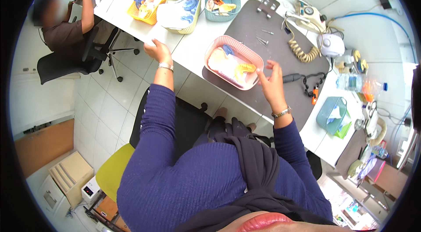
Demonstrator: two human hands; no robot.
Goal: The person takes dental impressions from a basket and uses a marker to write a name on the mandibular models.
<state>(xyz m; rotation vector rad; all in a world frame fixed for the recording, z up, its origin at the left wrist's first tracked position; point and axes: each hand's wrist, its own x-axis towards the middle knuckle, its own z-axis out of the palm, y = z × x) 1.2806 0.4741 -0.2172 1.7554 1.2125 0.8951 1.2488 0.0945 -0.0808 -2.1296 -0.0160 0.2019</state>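
Observation:
A pink plastic basket (211,74) stands on a dark mat near the table's front edge. Inside lie a yellow piece like a dental mould (244,72), a blue piece (228,49) and a pale packet. My right hand (273,86) is at the basket's right end, fingers apart, its thumb close to the rim; whether it touches I cannot tell. Out past the front edge of the white table, my left hand (159,53) is raised with loosely bent fingers and nothing visible in it.
Behind are a yellow basket (149,21), a cream basket (196,17) and a teal basket (223,18). A handpiece (291,77), coiled cord (302,54) and metal pins (262,40) lie on the mat. At left another person (66,41) sits working. A black chair (186,122) is beside me.

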